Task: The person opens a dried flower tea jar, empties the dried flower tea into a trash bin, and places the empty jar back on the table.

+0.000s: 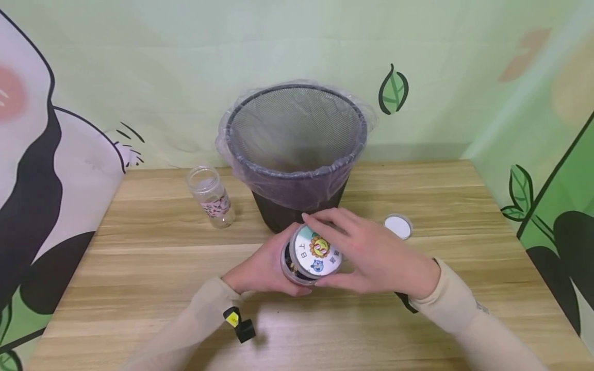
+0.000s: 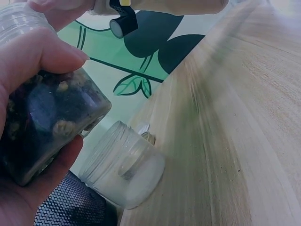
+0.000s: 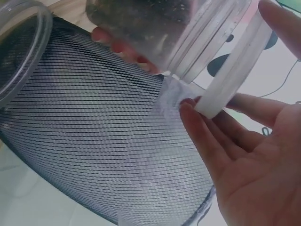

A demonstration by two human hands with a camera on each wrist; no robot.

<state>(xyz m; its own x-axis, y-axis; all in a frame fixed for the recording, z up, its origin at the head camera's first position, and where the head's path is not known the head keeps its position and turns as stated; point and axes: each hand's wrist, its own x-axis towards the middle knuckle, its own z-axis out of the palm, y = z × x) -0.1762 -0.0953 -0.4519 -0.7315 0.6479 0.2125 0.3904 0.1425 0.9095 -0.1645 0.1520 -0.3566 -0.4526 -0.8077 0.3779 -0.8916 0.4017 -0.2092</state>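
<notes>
My left hand (image 1: pixel 266 265) grips a clear plastic jar (image 2: pixel 59 110) around its side. Dark dried bits with paler lumps fill much of it. Between the thumb and fingers of my right hand (image 1: pixel 378 252) is the jar's round lid (image 1: pixel 317 250), printed with a cartoon sun and a blue figure. Tilted, the lid stands off the threaded mouth, with a gap showing in the right wrist view. Beneath my right hand an empty clear jar (image 2: pixel 124 165) stands uncapped on the table, hidden in the head view.
Behind my hands stands a black mesh bin (image 1: pixel 297 172) lined with a clear plastic bag. To its left is an open clear jar (image 1: pixel 213 203) with a pink patterned band. A loose lid (image 1: pixel 397 226) lies on the wooden table (image 1: pixel 464 247) to the right.
</notes>
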